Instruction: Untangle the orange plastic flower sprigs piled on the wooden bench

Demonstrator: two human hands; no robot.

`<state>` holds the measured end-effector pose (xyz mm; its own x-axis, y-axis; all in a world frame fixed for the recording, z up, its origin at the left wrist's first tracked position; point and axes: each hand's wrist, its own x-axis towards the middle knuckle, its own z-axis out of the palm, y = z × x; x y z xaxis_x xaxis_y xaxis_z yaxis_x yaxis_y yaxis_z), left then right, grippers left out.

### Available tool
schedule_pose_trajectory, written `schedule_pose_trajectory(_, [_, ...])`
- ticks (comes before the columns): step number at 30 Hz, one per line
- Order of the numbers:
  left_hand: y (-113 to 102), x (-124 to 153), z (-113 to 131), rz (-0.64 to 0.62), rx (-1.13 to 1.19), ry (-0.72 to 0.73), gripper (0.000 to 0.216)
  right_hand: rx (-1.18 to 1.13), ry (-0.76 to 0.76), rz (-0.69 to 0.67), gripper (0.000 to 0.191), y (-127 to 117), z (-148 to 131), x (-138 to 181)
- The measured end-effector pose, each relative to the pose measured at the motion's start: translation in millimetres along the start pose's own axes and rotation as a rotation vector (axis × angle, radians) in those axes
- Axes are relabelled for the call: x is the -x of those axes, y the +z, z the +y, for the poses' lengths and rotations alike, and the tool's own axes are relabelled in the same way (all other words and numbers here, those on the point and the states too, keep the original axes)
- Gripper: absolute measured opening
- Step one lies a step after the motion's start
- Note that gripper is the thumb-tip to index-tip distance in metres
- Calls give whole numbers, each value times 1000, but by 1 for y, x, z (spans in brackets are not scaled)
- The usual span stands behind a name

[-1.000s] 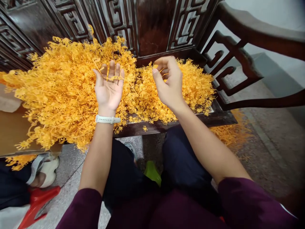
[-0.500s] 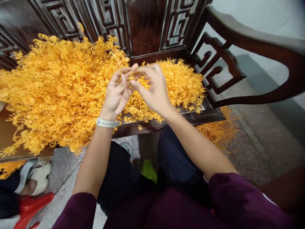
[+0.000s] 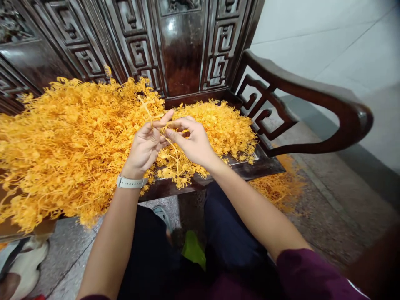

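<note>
My left hand (image 3: 145,146), with a pale watch band on its wrist, has thumb and fingers closed on a thin yellow plastic flower stem (image 3: 145,107) whose bare forked end points up and away. My right hand (image 3: 190,139) meets it at the fingertips and pinches at the same spot, where a thin stem with small blossoms (image 3: 177,160) hangs down between the hands. The exact joint is partly hidden by the fingers. Behind and to the left rises a large heap of yellow plastic flower sprays (image 3: 78,146); a lower heap (image 3: 218,129) lies behind my right hand.
The heaps rest on a dark carved wooden bench (image 3: 268,166) with a lattice back and a curved armrest (image 3: 312,87) at right. More yellow stems (image 3: 278,183) lie on the floor beside it. A green object (image 3: 193,250) is between my legs. Another person's shoe (image 3: 28,266) shows at lower left.
My view has tilted up, so the bench sits lower in the picture. The flowered stem now hangs more plainly below my fingers; both hands stay together at the fingertips.
</note>
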<state>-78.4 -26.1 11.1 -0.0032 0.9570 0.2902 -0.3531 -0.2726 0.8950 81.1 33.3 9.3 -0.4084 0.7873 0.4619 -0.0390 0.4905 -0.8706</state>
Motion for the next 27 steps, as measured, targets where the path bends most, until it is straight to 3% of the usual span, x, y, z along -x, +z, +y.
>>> schedule_pose_trajectory(7, [-3,-15,-10,372,-147,71,10,-48,-71,-50,10,-7,-3,-1])
schedule_pose_trajectory(13, [-4,-16,-17,412,-158,96,18,-228,-71,-158,17,-1,3,-3])
schedule_pose_trajectory(18, [-53,-17,0,692,-14,98,26,-442,-101,-411,16,7,-24,20])
schedule_pose_trajectory(20, [-74,-14,10,684,-14,104,19,-520,-53,-544,22,9,-37,29])
schedule_pose_trajectory(22, [-86,-10,15,586,-37,105,12,-583,-22,-615,33,7,-41,30])
schedule_pose_trajectory(24, [-88,-6,15,492,-63,118,13,-578,0,-526,45,-1,-36,21])
schedule_pose_trajectory(27, [-82,-6,8,438,-68,142,20,-454,103,-186,56,-16,-17,1])
